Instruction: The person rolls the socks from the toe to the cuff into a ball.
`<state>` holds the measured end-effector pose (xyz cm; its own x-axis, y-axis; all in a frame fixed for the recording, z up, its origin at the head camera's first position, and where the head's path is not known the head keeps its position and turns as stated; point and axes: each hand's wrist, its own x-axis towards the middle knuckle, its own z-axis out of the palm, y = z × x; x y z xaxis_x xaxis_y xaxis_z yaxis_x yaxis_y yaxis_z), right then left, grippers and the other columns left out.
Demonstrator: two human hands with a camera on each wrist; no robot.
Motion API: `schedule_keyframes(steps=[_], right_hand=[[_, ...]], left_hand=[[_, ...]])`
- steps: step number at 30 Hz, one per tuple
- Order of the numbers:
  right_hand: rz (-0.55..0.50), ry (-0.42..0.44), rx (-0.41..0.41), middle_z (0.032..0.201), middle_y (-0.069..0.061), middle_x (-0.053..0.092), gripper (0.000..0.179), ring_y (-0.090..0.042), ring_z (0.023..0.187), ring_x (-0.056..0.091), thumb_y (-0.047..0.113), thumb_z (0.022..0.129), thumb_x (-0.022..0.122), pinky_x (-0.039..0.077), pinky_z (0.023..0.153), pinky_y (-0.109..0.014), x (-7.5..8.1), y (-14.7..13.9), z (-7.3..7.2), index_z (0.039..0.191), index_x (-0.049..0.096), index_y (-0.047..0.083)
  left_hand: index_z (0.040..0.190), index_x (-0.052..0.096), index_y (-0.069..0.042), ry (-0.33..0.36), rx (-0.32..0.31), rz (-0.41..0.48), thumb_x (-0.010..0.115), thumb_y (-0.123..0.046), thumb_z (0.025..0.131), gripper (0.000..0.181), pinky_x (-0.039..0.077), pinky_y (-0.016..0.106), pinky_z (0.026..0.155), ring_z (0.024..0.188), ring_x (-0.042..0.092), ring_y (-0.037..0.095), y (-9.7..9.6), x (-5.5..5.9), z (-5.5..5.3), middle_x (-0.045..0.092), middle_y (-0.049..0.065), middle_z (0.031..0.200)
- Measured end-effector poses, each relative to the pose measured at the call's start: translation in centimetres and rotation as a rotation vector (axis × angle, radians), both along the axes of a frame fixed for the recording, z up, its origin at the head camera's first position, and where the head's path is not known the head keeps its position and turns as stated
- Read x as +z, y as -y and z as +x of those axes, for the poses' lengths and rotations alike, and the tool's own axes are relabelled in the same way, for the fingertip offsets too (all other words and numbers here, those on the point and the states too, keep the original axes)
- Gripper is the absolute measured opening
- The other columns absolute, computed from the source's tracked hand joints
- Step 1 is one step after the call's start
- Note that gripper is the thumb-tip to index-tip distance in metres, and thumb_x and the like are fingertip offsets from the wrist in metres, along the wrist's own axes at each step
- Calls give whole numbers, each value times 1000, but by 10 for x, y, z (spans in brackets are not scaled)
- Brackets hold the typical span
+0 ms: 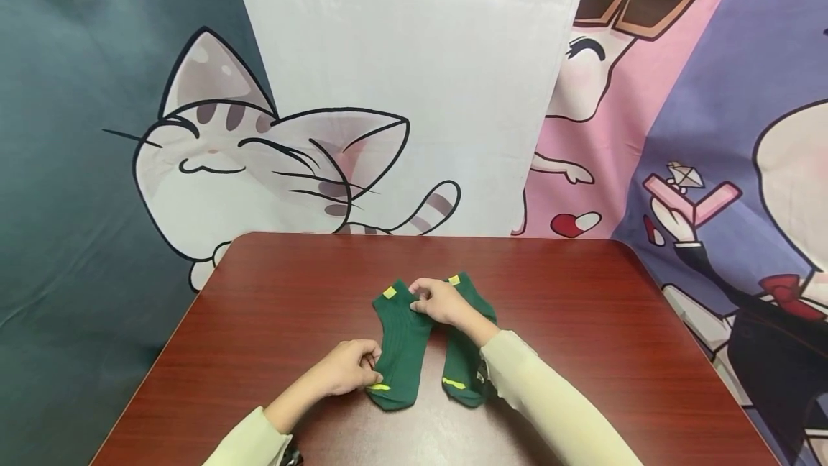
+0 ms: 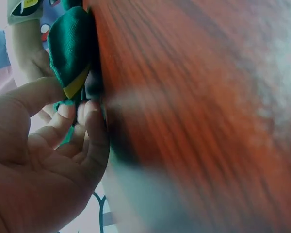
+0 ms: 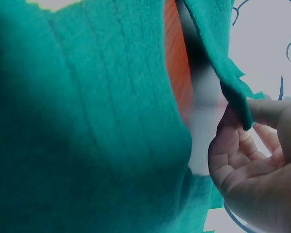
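Two green ankle socks lie side by side with yellow tabs at their cuffs and yellow stripes near their toes. My left hand pinches the near left edge of the left sock beside its toe stripe. In the left wrist view, thumb and fingertips meet at the sock's toe. My right hand pinches that same sock's right edge, below the cuff; the right wrist view shows the fold of green fabric between thumb and forefinger. The right forearm passes over the right sock and hides part of it.
The socks lie on a reddish-brown wooden table with rounded far corners. Behind its far edge hangs a cloth backdrop printed with a cartoon cat and figures. Pale sleeves cover both forearms.
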<state>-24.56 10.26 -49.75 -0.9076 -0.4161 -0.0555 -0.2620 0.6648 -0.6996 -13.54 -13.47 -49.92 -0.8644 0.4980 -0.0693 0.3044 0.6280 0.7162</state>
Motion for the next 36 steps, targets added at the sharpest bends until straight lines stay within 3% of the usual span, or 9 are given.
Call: schedule_keyframes(steps=[8,16,36], right_hand=[[-90,32,-24,76,3,57,13,-13,66,51,12,92,73,44,65,-30,1,-12,1,104,68,13],[-150,67,-56,73,4,58,6,-12,61,51,15,93,72,45,63,-29,8,-19,-1,99,70,14],[-309,200,-104,78,1,54,9,-15,61,47,11,96,67,47,62,-34,18,-36,-5,104,64,9]], left_hand=[[98,61,-11,49,4,51,77,-6,81,24,50,25,59,71,58,5,1,2,1,61,-2,86],[111,62,-4,111,-30,113,75,-3,83,31,53,25,60,72,64,10,6,12,-3,63,2,91],[118,58,-2,167,-71,180,77,-7,84,39,52,25,68,81,62,13,-1,27,-9,63,3,94]])
